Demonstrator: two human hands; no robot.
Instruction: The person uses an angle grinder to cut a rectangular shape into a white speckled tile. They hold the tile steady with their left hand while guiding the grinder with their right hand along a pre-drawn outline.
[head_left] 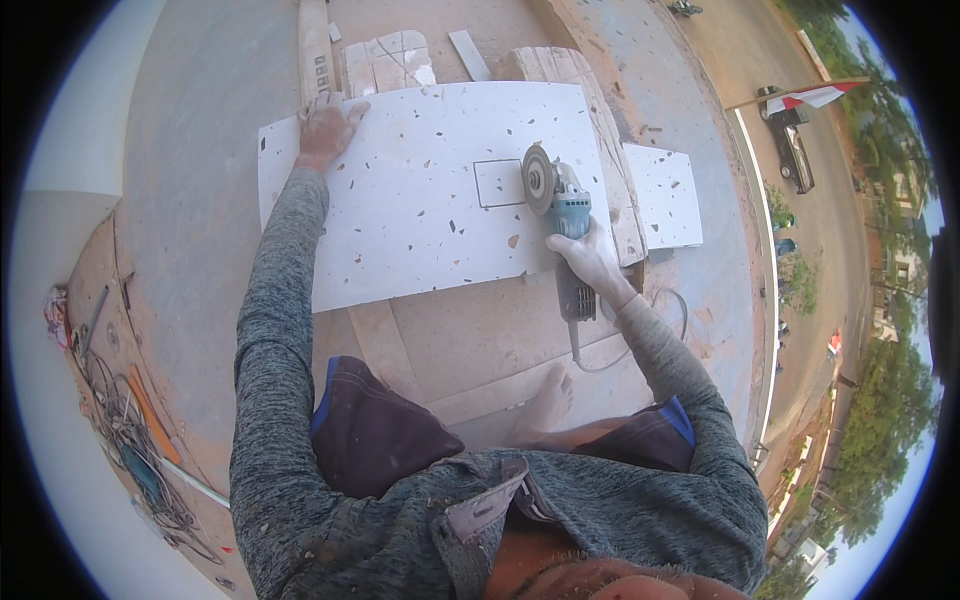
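A white speckled slab (pixel 400 220) lies in front of me, its chips dark and brown. My left hand (pixel 328 132) rests on the slab's far left edge, with its fingers stretched over that edge. Wrapped round the body of a blue-green angle grinder (pixel 572 212) is my right hand (pixel 597 258), over the slab's right part. The grinder's round disc (pixel 537 180) stands upright at the right side of a rectangle drawn in dark lines (pixel 498 184). Whether the disc touches the slab I cannot tell. A cord runs from the grinder's rear end.
Dusty blocks (pixel 385 62) and a long worn block (pixel 620 200) sit beneath the slab. A smaller speckled piece (pixel 668 195) lies at the right. Tangled cables (pixel 125 410) and tools lie at far left. Beyond a raised edge (pixel 752 200) at right is a road with a parked vehicle (pixel 790 150).
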